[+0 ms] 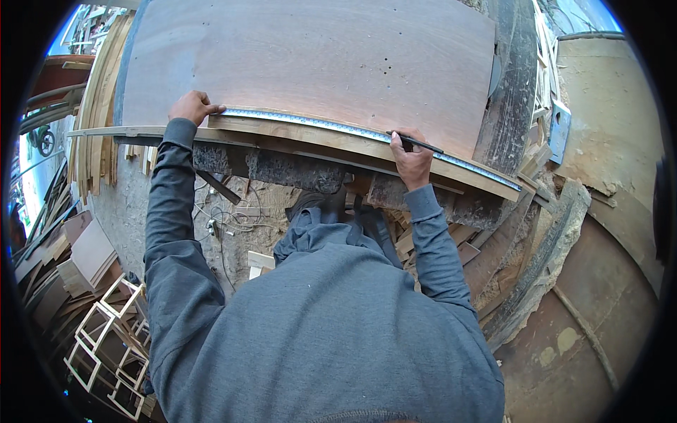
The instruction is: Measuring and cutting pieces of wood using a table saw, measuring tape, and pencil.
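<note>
A long blue-and-white measuring tape (310,120) lies along a wooden board (282,128) at the near edge of the worktop. My left hand (190,108) is closed at the tape's left end, its thumb and fingertips pressed there. Farther right, my right hand (412,158) grips a slim black pencil (427,146), which lies slantwise across the tape and points right. That hand's fingers rest against the board's near side. Past the right hand, the tape runs on toward the board's right end.
A large plywood sheet (303,56) covers the bench, with a round blade edge (495,74) at its right. Timber strips (106,92) are stacked at left. Wooden frames (106,331) stand lower left, cables (229,225) lie on the ground, and a rough slab (543,261) leans at right.
</note>
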`<state>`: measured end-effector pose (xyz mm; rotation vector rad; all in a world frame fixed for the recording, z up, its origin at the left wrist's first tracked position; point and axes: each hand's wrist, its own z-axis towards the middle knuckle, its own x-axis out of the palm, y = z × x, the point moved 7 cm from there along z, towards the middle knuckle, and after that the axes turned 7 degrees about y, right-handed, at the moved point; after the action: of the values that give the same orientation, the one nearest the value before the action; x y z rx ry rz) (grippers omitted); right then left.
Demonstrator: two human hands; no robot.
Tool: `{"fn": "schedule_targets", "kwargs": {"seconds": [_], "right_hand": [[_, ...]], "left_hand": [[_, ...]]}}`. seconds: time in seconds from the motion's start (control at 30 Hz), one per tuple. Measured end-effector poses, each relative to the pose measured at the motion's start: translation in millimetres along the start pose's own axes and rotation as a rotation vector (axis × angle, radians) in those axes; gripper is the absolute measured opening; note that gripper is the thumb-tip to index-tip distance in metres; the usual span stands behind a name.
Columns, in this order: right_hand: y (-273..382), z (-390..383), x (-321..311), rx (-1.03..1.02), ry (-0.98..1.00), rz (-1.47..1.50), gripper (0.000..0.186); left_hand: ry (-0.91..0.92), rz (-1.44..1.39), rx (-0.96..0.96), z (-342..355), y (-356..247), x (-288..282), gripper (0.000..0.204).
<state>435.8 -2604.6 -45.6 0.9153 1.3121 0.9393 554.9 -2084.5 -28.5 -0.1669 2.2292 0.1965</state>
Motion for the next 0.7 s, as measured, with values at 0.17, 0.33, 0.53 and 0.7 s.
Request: {"fn": "schedule_targets", "kwargs": {"seconds": [0.17, 0.33, 0.53, 0.7], "right_hand": [[3, 2, 1, -0.016, 0.021, -0.027, 0.01], [14, 3, 2, -0.01, -0.012, 0.033, 0.01], [10, 11, 4, 0.007, -0.007, 0.04, 0.011], [3, 11, 4, 0.058, 0.085, 0.107, 0.013]], "left_hand": [[0.011, -0.014, -0.01, -1, 0, 0, 0.06], [0.006, -0.012, -0.001, -2, -1, -1, 0.059], [-0.004, 0.009, 0.008, -1, -2, -1, 0.058], [-0.007, -0.002, 0.007, -2, -2, -1, 0.059]]}}
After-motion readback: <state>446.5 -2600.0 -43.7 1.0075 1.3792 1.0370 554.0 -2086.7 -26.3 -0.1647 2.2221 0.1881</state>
